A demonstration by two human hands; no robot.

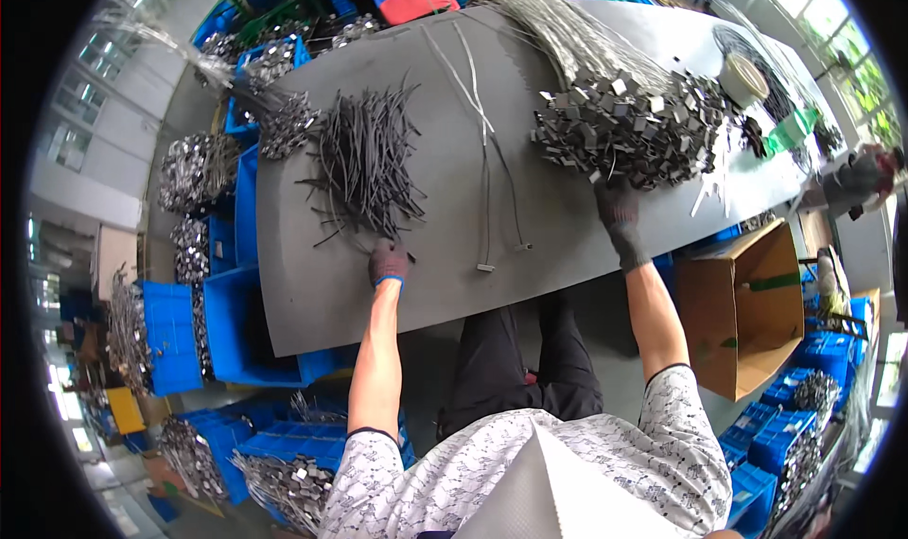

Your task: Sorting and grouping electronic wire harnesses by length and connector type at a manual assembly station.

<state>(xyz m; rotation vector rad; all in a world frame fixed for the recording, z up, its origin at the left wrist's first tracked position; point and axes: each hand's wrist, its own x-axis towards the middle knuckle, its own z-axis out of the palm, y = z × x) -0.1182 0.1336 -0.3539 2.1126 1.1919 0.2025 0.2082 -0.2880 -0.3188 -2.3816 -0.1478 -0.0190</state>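
My left hand (pixel 388 261), in a dark knitted glove with a blue cuff, is at the near end of a heap of thin black tubes (pixel 369 161). Its fingers are closed, and a dark tube end shows beside them. My right hand (pixel 619 219), gloved too, reaches the near edge of a pile of flat metallic connector ends (pixel 629 128) on pale cables (pixel 586 38). Its fingers look drawn together; what they hold is hidden among the connectors. Between the hands lie two cables (pixel 485 175), crossed, with dark sleeved lower parts and small connectors toward me.
The grey table (pixel 445 293) stretches before me. A tape roll (pixel 744 78) and a green object (pixel 793 132) lie at its right. Below stands an open cardboard box (pixel 738 312). Blue crates (pixel 251 321) of cable parts surround the table, and a red seat (pixel 418 5) is behind it.
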